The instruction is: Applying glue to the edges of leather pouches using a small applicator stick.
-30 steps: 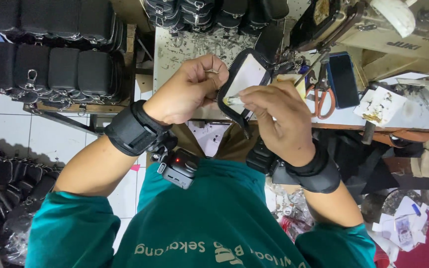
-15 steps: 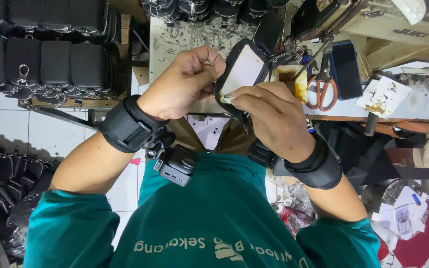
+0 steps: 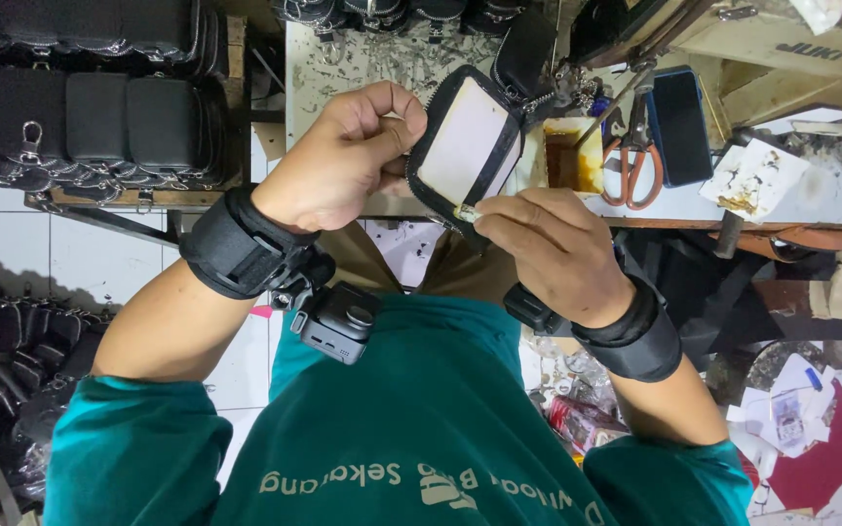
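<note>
Along the left edge, rows of black pouches (image 3: 80, 117) run out of view, their far ends cut off. The left hand (image 3: 343, 161) is curled into a loose fist, thumb and fingers pinching the zipped edge of a small black pouch piece (image 3: 465, 146) with a pale inner panel, held up in front of the workbench (image 3: 830, 200). The right hand (image 3: 553, 248) presses a small tool against its lower edge; the tool's tip is hard to make out. Scissors (image 3: 631, 161) lie farther right.

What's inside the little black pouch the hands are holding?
The black pouch shows a pale flat lining inside its zipper edge. The right hand presses its lower rim, the left hand covers its side.
</note>
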